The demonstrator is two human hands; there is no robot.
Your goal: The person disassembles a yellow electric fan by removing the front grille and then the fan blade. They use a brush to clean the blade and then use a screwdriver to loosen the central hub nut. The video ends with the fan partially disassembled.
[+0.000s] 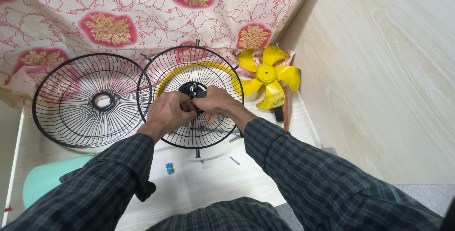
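A round black wire fan guard with a yellow rim (189, 69) stands on the pale table in front of me. Both hands meet at its black centre hub (193, 88). My left hand (169, 112) is closed on the hub from the left. From the right, my right hand (219, 103) pinches the same hub with its fingers curled. What lies under the fingers is hidden. A second black wire guard (90, 100) lies flat to the left. A yellow fan blade (268, 77) rests at the right, beside the guard.
A floral pink cloth (118, 17) covers the back. A light wooden wall (379, 69) rises on the right. Small screws (234, 161) and a little blue part (169, 168) lie on the table near me. A mint-green object (45, 179) sits at the lower left.
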